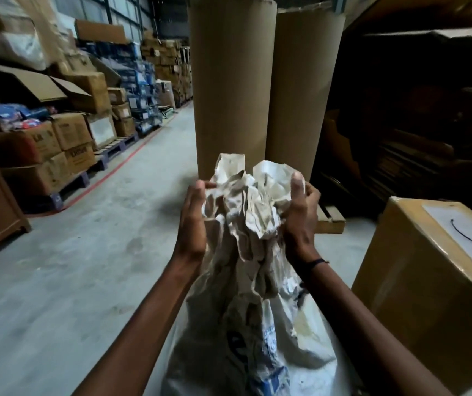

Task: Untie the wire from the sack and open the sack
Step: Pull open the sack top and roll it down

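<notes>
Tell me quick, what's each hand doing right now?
Left hand: closed on the crumpled top of the sack.
Right hand: gripping the sack top's other side.

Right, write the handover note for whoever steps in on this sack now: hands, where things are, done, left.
Left hand: pressed against the left side of the bunched neck of the sack, fingers on the fabric.
Right hand: gripping the right side of the same bunch, thumb up.
Sack: upright on the floor between the arms, beside the cardboard box, with two brown rolls behind it.
Wire: none visible on the neck; a thin dark strand lies on the box's label, possibly it.
Done: the tie looks off.
Left: the mouth is still crumpled shut; pull the two sides apart to open it.
</notes>
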### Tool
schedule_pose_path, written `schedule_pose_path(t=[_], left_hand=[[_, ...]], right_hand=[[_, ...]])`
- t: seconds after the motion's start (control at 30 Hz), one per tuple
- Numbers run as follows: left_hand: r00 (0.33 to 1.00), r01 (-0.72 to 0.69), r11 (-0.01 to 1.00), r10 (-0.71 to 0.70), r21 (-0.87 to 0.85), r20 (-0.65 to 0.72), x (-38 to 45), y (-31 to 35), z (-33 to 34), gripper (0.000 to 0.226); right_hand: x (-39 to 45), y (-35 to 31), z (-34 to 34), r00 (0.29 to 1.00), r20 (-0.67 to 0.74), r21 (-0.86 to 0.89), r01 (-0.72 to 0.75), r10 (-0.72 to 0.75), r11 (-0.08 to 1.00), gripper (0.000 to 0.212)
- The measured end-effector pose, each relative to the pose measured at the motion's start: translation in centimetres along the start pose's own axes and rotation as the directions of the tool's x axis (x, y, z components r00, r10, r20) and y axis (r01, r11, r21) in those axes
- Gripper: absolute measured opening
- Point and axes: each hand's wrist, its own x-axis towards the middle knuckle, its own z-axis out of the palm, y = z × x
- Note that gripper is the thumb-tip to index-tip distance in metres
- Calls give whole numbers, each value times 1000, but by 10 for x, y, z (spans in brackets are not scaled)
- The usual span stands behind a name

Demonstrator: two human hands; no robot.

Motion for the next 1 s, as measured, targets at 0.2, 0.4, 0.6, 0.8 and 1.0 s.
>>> schedule_pose_path(t=[0.2, 0.4, 0.6, 0.8, 1.0], left_hand=[[989, 126, 910, -84, 394, -122, -21, 33, -15, 59], [988, 155, 736, -108, 659, -112, -50, 52, -18, 39], [961, 198, 367, -255, 909, -106, -65, 67, -22, 92], [930, 251, 324, -341, 912, -135, -71, 76, 1, 73], [959, 278, 430, -83, 859, -269, -83, 49, 11, 36]], right_hand=[[-14, -26, -48, 986, 86, -210, 159, -144, 965, 50], [-38, -31, -69, 942, 239, -463, 325, -237, 824, 37], [-49, -55, -82, 927, 309, -872, 365, -211, 325, 58], [-62, -60, -71, 946, 283, -860, 322, -155, 397, 60], [-98, -21, -79, 913, 368, -818, 408, -177, 405, 72]])
